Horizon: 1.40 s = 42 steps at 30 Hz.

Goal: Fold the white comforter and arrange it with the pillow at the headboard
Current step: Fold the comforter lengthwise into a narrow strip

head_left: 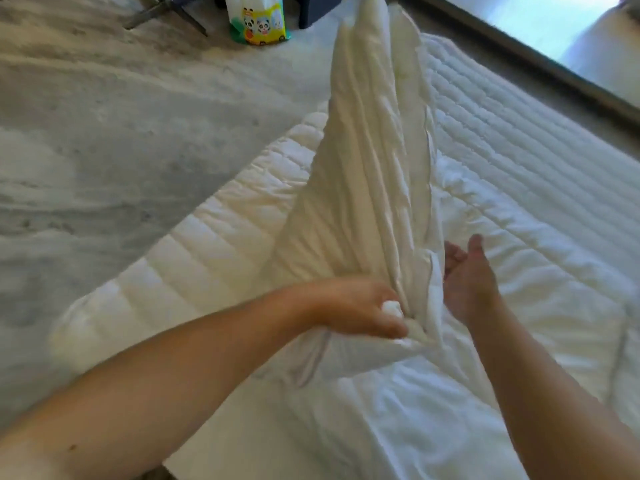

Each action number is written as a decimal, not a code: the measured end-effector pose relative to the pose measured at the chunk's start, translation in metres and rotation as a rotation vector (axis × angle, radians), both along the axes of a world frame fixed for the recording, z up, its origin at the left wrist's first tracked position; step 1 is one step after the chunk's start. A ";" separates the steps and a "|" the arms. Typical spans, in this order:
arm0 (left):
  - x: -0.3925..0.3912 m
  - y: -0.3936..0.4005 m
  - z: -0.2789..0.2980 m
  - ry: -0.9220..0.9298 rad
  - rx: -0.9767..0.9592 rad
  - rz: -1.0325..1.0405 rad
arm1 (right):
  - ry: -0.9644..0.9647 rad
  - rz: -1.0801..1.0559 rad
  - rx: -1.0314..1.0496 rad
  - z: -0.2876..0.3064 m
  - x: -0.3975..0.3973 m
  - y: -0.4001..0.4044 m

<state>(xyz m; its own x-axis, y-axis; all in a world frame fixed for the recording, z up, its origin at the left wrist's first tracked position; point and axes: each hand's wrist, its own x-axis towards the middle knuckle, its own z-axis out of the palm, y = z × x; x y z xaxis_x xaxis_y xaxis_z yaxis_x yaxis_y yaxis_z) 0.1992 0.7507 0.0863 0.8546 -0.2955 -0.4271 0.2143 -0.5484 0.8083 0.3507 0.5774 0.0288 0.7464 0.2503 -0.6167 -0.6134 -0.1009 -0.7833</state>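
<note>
At the far left lies the grey marbled floor (121, 140), with a colourful printed pack (259, 19) standing on it near the top, beside a dark metal leg (166, 13).

The bed (214, 441) runs from the lower middle toward the upper right, and the white comforter (519, 209) is spread over it, its quilted edge hanging toward the floor on the left side.

The left hand (360, 311) comes in from the lower left, and its grip is closed tight round a bunched wad of the comforter, with a bit of white cloth showing between the fingers. From that fist a long pleated ridge of the comforter rises up and away toward the top of the view.

Just right of the ridge, the right hand (467, 275) has a loose, open grip, fingers straight and palm turned toward the raised cloth; whether it touches the cloth is unclear.

At the upper right a dark frame (540, 60) borders a bright pane.
</note>
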 end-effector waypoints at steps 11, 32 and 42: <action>-0.043 -0.196 -0.072 -0.101 0.608 -0.429 | -0.162 0.043 -0.146 0.020 0.031 -0.076; -0.099 -0.323 -0.107 -0.250 0.659 -0.631 | 0.020 -0.276 -0.066 -0.011 0.048 -0.259; -0.098 -0.310 -0.032 -0.069 0.010 -0.638 | -0.060 -0.181 -0.515 0.003 0.059 -0.274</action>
<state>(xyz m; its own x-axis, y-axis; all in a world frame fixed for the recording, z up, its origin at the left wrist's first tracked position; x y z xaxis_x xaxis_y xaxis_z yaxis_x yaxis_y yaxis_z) 0.1015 0.4405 0.0546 0.5374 -0.7516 -0.3825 -0.2093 -0.5582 0.8028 0.4099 0.3037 0.0316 0.7868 -0.2091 -0.5808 -0.6128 -0.3775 -0.6942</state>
